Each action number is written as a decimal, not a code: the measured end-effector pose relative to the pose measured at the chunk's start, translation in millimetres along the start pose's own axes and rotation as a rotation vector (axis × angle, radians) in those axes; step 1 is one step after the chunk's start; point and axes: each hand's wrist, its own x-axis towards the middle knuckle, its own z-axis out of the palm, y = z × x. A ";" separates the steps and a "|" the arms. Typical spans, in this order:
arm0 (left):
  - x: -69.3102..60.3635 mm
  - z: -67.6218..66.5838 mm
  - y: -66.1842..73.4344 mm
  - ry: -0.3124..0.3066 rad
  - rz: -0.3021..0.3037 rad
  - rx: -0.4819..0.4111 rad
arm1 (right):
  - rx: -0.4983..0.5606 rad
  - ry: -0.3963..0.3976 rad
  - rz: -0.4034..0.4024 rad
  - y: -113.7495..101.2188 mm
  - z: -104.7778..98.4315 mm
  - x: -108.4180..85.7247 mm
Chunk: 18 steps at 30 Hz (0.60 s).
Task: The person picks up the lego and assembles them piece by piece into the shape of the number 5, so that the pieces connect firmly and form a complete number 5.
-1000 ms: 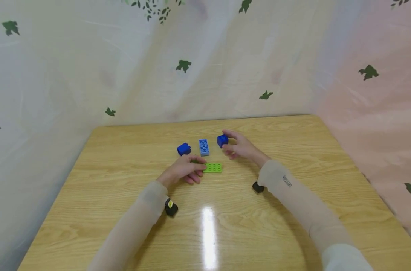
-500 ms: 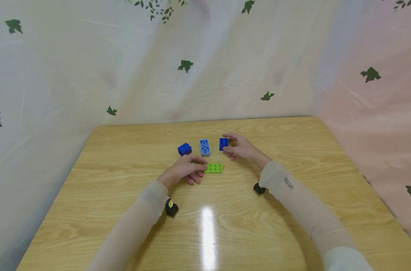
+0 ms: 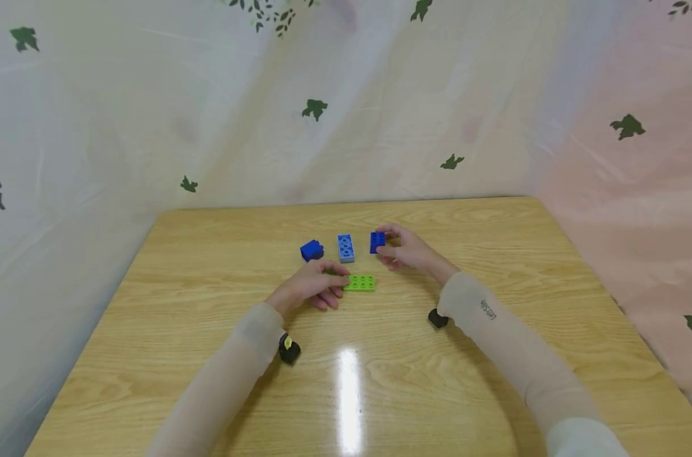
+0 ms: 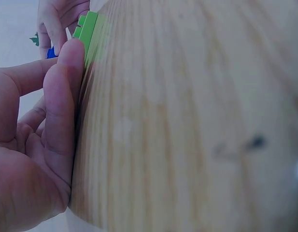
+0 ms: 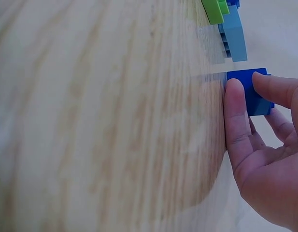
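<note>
My left hand [image 3: 311, 285] grips the left end of a flat green building brick [image 3: 361, 283], its studs facing up. The left wrist view has the left hand [image 4: 37, 111] low along the table, the green brick [image 4: 88, 31] at its fingertips. With thumb and fingers, my right hand [image 3: 411, 249] holds a dark blue building brick [image 3: 377, 241], studs up. Seen from the right wrist, one finger [image 5: 235, 104] lies along the table and the thumb [image 5: 272, 87] presses the side of that dark blue brick [image 5: 252, 99].
Between the hands lies a lighter blue brick [image 3: 346, 248], hollow underside up. Another dark blue brick [image 3: 311, 250] rests on its side at the left, behind the left hand. The wooden table [image 3: 403, 381] ends at a patterned cloth [image 3: 237, 127].
The dark blue brick at my right hand has turned since one second ago and now faces the camera squarely. My left hand and the green brick have stayed in place.
</note>
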 end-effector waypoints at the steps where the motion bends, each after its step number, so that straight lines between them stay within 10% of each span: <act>1: -0.1 0.0 0.1 0.001 -0.001 -0.001 | 0.000 0.000 0.000 -0.2 0.1 -0.3; 18: 0.5 0.6 -0.3 0.003 -0.008 0.001 | -0.142 -0.134 -0.071 -13.8 3.8 -23.4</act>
